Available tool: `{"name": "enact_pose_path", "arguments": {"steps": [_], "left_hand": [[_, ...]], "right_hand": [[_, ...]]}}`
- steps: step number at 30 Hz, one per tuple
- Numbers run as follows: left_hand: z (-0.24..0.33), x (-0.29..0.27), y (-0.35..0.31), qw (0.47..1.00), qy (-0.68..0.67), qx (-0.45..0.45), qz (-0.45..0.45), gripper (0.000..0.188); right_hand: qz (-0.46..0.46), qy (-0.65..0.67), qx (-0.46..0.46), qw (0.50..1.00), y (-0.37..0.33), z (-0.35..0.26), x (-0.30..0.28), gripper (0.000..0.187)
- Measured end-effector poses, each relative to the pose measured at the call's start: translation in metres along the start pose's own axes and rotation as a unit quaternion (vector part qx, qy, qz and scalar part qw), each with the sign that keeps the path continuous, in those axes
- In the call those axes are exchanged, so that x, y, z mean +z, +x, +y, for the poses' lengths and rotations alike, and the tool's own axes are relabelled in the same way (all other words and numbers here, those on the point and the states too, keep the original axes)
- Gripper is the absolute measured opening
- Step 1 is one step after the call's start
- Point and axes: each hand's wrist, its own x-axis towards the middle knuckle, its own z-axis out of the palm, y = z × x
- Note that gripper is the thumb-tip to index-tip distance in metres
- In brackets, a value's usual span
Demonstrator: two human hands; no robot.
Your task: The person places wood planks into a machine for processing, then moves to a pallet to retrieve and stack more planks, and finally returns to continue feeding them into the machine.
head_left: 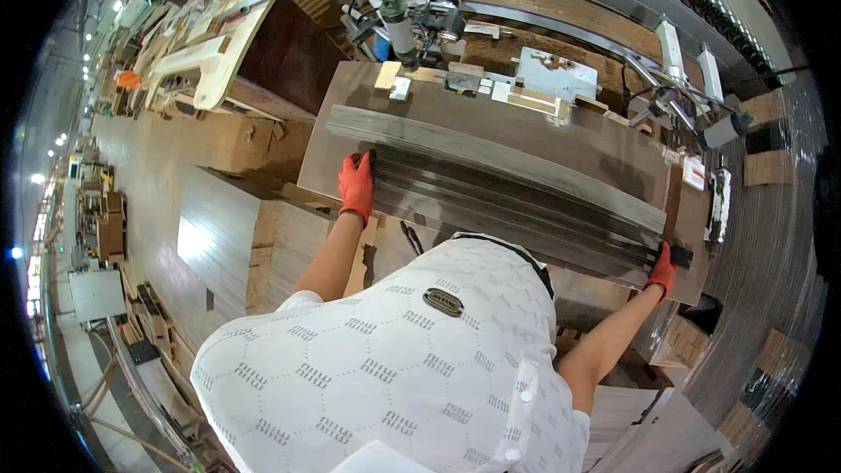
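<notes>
Both my hands wear red work gloves with dark finger areas. My left hand [355, 186] is closed over the left end of several long, narrow dark boards [491, 197], which lie side by side on a brown worktable [320, 153]. My right hand [663, 273] grips their right end, its fingers partly hidden against the dark edge. Just beyond the dark boards, a long grey wood-grain strip [491, 162] lies along the tabletop, roughly parallel to them.
Wooden blocks [388, 75] and a white plate [556, 74] line the table's far edge. Machine heads with hoses stand at the far left [399, 31] and far right [725, 130]. Pale panels [219, 236] are stacked to my left; a tall stack of sheets [753, 236] stands right.
</notes>
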Motion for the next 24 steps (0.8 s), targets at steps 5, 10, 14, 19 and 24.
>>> {"name": "enact_pose_path", "arguments": {"steps": [5,10,14,19,24], "left_hand": [[0.054,0.001,-0.033,0.99,0.122,-0.073,-0.012,0.068],[0.052,0.007,-0.031,0.989,0.122,-0.085,0.011,0.072],[0.046,0.004,-0.022,0.99,0.067,-0.121,0.024,0.074],[0.054,0.009,-0.03,0.991,0.074,-0.103,0.046,0.073],[0.058,0.002,-0.034,0.984,0.132,-0.104,0.06,0.075]], "right_hand": [[0.036,0.006,0.023,0.999,-0.011,-0.013,-0.007,0.111],[0.001,-0.018,0.04,0.999,-0.001,-0.009,-0.004,0.117],[0.002,0.037,0.056,0.998,-0.002,-0.008,0.002,0.111],[0.001,0.096,0.086,0.992,0.0,0.01,0.003,0.105],[0.028,-0.002,0.098,0.995,-0.014,0.005,0.001,0.098]]}}
